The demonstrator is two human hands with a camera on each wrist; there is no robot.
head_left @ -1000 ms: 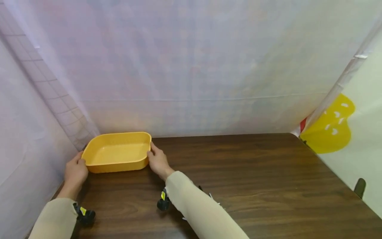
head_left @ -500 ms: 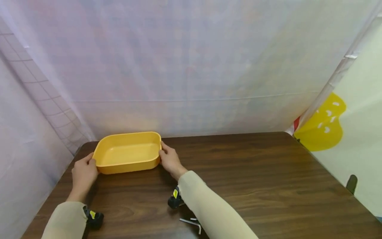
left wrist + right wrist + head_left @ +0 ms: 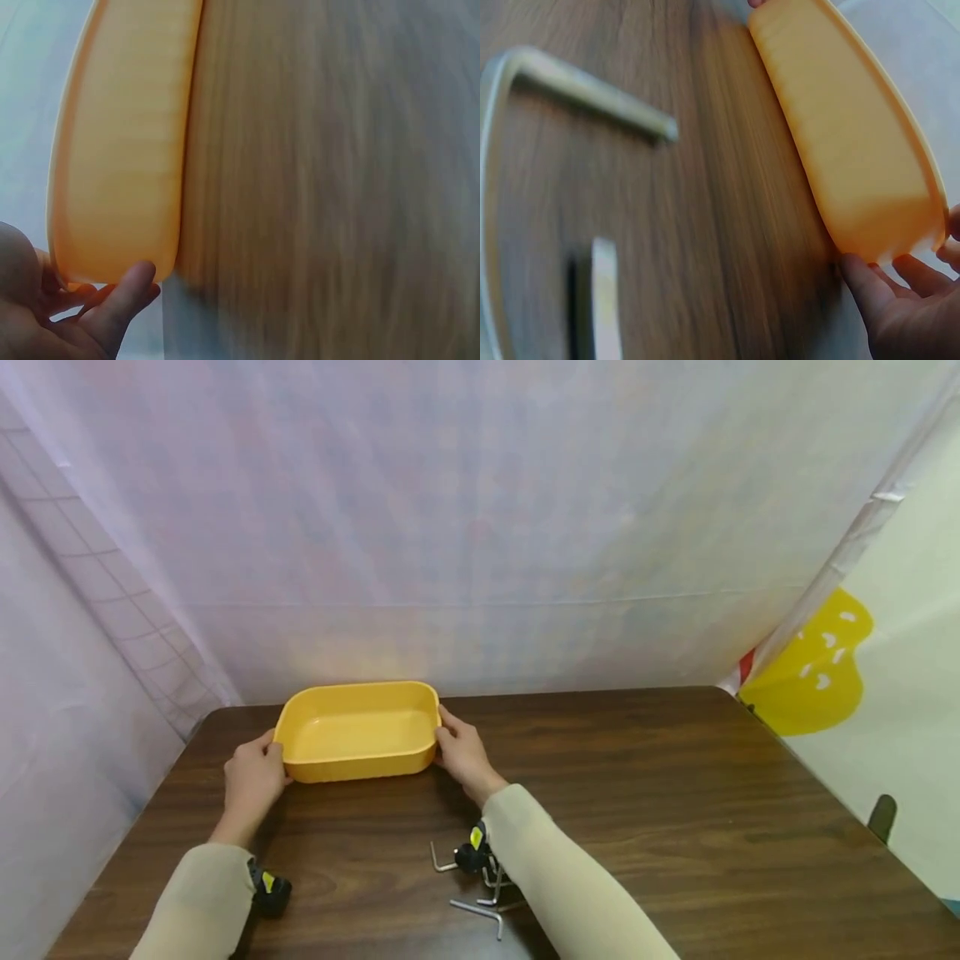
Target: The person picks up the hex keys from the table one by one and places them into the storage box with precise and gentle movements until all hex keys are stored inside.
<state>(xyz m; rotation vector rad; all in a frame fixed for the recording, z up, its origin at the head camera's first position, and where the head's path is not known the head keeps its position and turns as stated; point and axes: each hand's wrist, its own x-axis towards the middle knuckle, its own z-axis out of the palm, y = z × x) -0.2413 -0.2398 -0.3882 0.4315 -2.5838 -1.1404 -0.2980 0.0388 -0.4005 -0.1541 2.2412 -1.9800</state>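
A shallow yellow tray (image 3: 356,768) with rounded corners and nothing inside lies near the back left of the dark wooden table. My left hand (image 3: 253,774) grips its left end, with the thumb near the lower front corner in the left wrist view. At the opposite end my right hand (image 3: 463,753) holds the tray's right side, thumb toward the front and fingers behind. In the right wrist view the tray's front wall (image 3: 847,127) stands close over the wood.
Several L-shaped hex keys (image 3: 480,910) lie on the table (image 3: 637,802) under and beside the right forearm. One hex key (image 3: 592,94) looms close to the right wrist camera. White sheeting (image 3: 480,527) hangs behind the table's far edge.
Both hands have moved to the right with the tray, away from the table's left corner. More of the hex keys now show beside the right forearm.
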